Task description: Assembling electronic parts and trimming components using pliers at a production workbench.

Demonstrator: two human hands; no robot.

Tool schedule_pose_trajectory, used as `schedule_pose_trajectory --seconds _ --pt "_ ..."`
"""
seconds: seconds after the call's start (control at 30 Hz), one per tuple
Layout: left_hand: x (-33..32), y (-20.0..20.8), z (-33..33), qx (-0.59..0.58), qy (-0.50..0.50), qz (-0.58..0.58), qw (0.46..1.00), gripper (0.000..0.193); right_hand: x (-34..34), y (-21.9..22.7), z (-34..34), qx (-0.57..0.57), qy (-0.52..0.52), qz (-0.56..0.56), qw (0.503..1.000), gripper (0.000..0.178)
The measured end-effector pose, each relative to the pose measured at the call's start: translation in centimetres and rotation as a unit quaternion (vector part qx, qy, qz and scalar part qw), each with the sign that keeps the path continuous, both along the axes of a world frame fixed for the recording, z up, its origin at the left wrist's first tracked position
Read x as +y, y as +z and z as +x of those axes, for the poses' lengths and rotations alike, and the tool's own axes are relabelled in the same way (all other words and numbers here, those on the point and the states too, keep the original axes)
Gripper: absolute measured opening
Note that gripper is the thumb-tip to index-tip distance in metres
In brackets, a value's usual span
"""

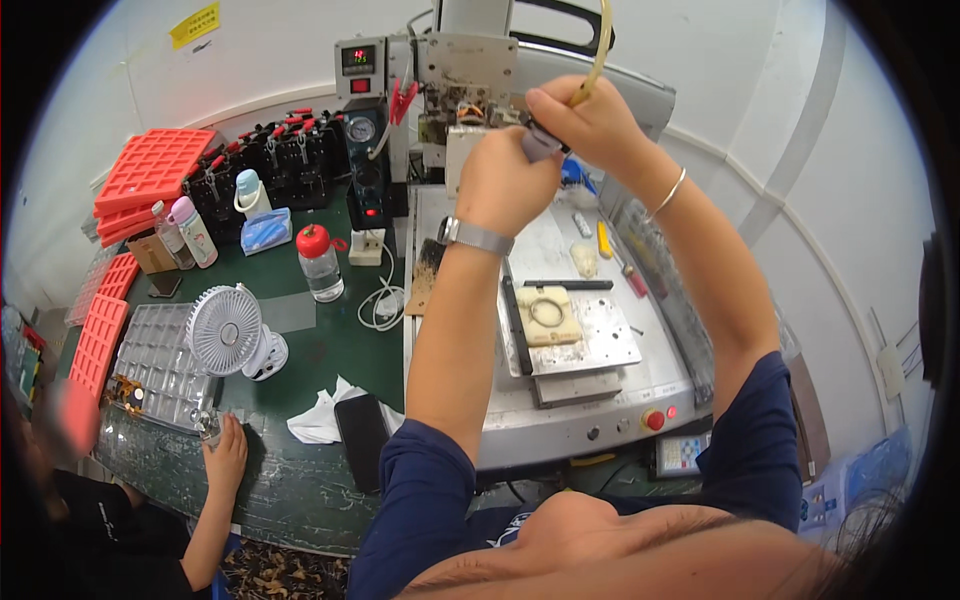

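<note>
both raised hands grip: right hand fingers pinch a yellow tube, left hand clenched just below.

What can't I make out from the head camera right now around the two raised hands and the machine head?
- Small grey part between the left hand and right hand: mostly covered by the fingers, kind unclear.
- Yellowish tube: its upper end is cut off by the top edge.
- Machine head: its tip is hidden behind the left hand.
- Red display: too small to tell.
- Co-worker's hand: what it touches is blurred.
</note>
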State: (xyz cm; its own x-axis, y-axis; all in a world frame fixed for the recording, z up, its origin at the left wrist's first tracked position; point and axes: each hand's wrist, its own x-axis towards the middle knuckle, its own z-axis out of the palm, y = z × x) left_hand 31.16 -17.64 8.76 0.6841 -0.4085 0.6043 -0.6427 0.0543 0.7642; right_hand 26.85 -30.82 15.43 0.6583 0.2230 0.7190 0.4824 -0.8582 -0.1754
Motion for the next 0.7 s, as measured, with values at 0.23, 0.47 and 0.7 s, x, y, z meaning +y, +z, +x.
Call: schedule_pose_trajectory --seconds 0.23,0.47,0.7 --pt "-1.4 -1.0 1.4 0.043 -0.050 -0.014 0.998 0.024 -0.9 -0.1 0.6 0.023 -0.027 -0.032 0.999 0.036" --pt "-2.3 -1.7 1.8 0.081 -0.133 -0.070 0.985 0.023 0.7 0.6 0.2 0.065 -0.064 -0.020 0.996 0.037" --pt "-2.8 -2.0 1.8 0.015 -0.011 -0.071 0.997 0.015 0.8 0.5 0.7 0.044 -0.056 -0.070 0.995 0.038"
